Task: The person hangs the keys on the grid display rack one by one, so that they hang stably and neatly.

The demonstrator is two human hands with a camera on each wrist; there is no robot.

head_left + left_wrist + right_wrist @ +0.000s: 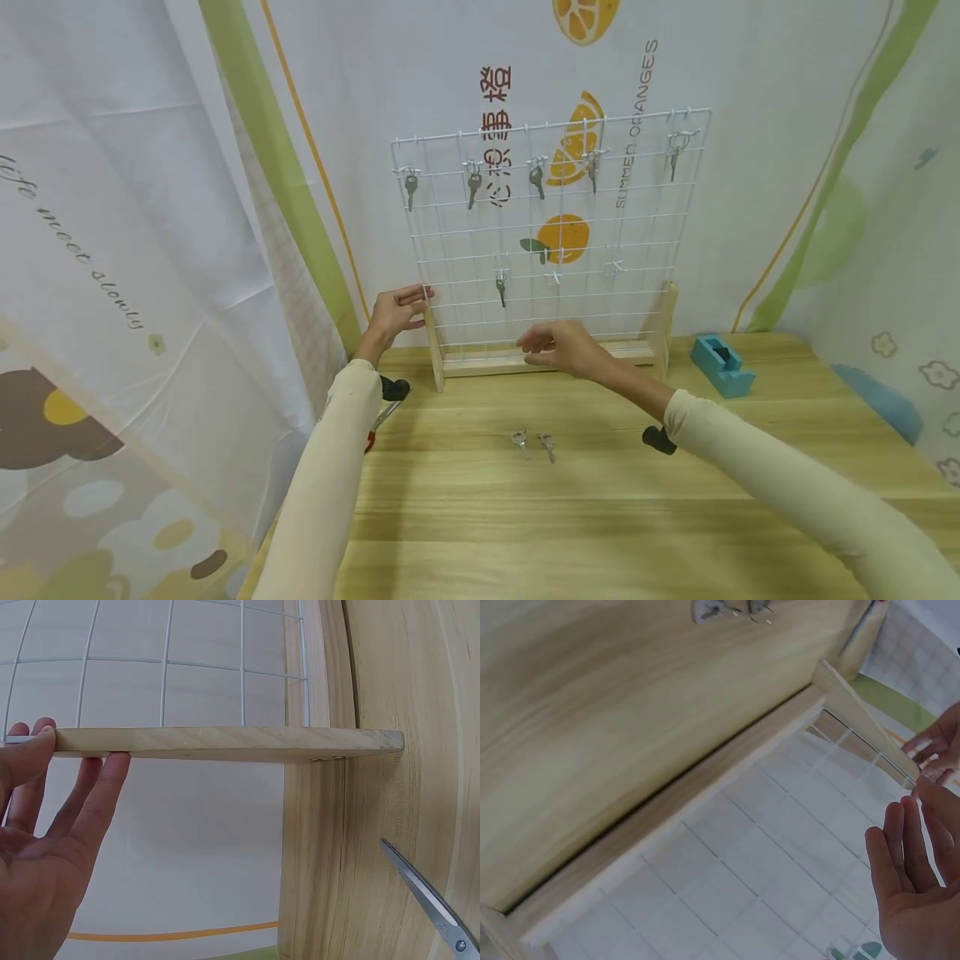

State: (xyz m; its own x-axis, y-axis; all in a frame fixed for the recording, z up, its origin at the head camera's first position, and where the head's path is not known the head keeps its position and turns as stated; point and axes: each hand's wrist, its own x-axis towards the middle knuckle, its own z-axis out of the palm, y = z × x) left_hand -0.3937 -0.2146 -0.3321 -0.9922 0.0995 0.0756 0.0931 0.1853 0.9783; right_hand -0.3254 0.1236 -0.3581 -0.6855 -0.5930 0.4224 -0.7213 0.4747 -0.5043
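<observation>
A white wire grid rack (465, 250) stands upright in a wooden base (487, 367). My left hand (395, 315) pinches the top of the rack's left wooden upright (225, 741), thumb on one side and fingertips on the other. My right hand (566, 346) hovers before the lower grid, fingers loosely bent, with nothing in it; the right wrist view shows its fingers (913, 847) apart from the wires. Several keys hang from hooks along the upper row, and one key (501, 290) hangs lower. Two keys, one at the left (521, 442) and one at the right (548, 447), lie on the table.
Two lower hooks, one in the middle (553, 277) and one farther right (617, 267), hold no key. A blue tape dispenser (722, 365) sits right of the rack. Scissors (431, 900) lie at the left by my sleeve. A printed curtain (345, 75) hangs behind.
</observation>
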